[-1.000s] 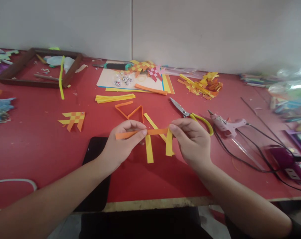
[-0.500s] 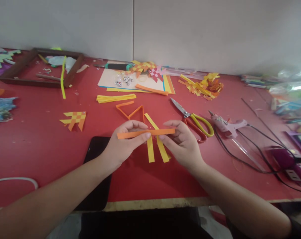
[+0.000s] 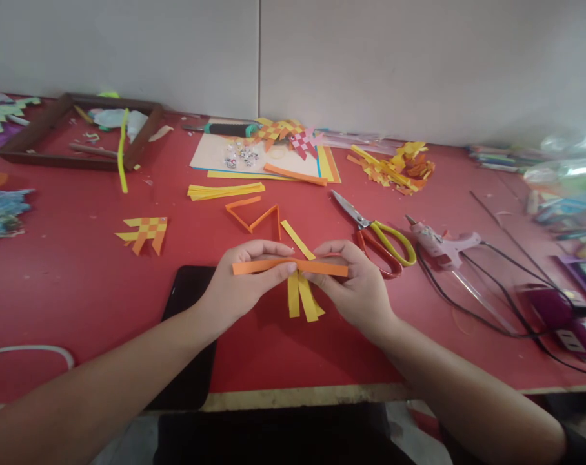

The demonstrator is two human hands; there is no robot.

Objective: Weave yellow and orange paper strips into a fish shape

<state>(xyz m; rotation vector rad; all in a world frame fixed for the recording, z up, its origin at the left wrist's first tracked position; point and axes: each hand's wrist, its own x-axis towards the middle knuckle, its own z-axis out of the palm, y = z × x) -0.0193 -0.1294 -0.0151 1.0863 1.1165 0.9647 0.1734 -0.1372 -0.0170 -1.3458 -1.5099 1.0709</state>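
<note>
My left hand (image 3: 249, 271) is closed on an orange paper strip (image 3: 322, 267), its thumb pressing near the middle. My right hand (image 3: 355, 278) pinches the same piece from the other side, thumb below and fingers behind. Yellow paper strips (image 3: 305, 300) hang down between the two hands, and one yellow end sticks up behind them. How the yellow and orange strips join is hidden by my fingers. Just beyond lies a zigzag-folded orange strip (image 3: 254, 226). To the left rests a woven yellow-and-orange paper fish (image 3: 150, 232).
Scissors (image 3: 370, 229) lie right of my hands, with a pink glue gun (image 3: 443, 242) and its cord beyond. A black phone (image 3: 186, 342) sits under my left forearm. Further back are yellow strips (image 3: 225, 191), paper sheets (image 3: 206, 152), paper scraps (image 3: 399, 168) and a brown frame (image 3: 60, 158).
Both hands have come slightly closer together and lower. The right end of the orange strip has dipped, and the hanging yellow strips have drawn closer together.
</note>
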